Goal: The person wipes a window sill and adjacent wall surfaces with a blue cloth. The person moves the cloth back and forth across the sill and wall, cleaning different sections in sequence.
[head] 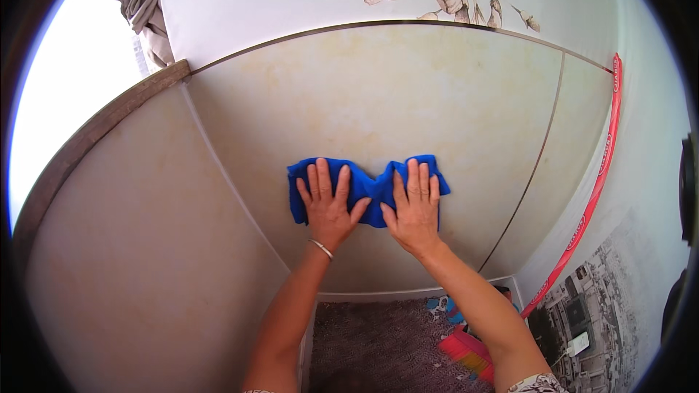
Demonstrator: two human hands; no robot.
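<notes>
A blue cloth (371, 192) is pressed against a beige, faintly stained wall panel (382, 93). My left hand (329, 202) lies flat on the cloth's left part, fingers spread, with a light-coloured bangle at the wrist. On the right part rests my right hand (413, 207), also palm down with its fingers a little apart. Between the two hands the cloth's top edge sags into folds. Both hold it to the panel, and what is under the palms is hidden.
To the right leans a red broom handle (592, 202) bearing writing; pink and yellow broom bristles (464, 350) are near a dark floor mat (371, 338). A brown ledge (109, 106) tops the left wall. A white plugged-in device (579, 343) is on the right wall.
</notes>
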